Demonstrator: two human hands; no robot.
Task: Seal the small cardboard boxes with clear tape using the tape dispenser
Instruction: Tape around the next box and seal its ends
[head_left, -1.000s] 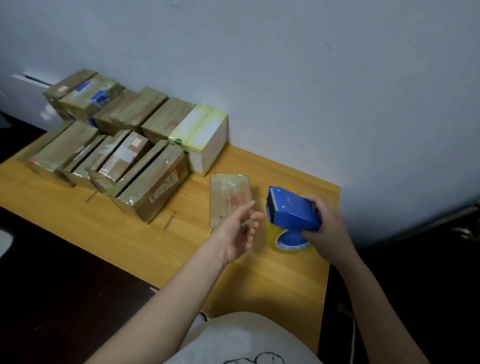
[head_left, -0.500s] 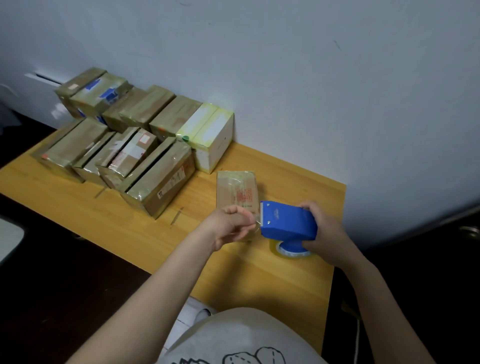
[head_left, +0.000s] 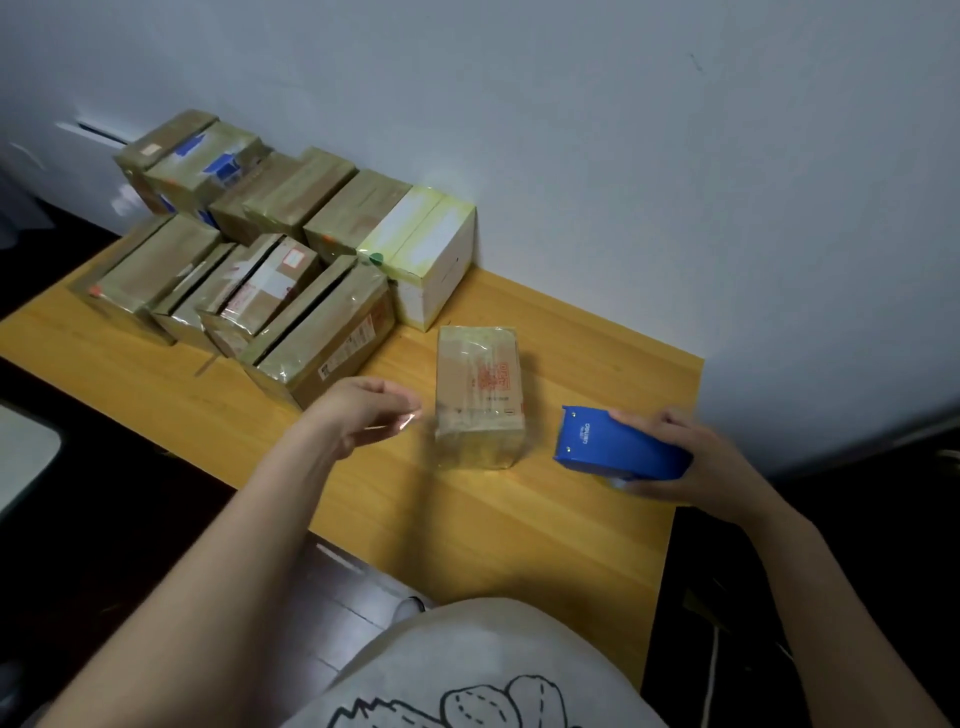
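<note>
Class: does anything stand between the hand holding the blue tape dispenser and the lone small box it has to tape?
Nothing visible does. Only bare table lies between the tape dispenser in the right hand and the small box. The left hand, pinching a shiny tape end, is on the box's other side.

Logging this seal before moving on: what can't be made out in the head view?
All head view.
Clear tape strip: see-through, only a glint where the left hand pinches it; its run to the blue plastic tape dispenser is untraceable.
Tape roll: hidden under the dispenser and the right hand gripping it.
Small brown cardboard box: near end blurred, red print too small to read, underside hidden.
</note>
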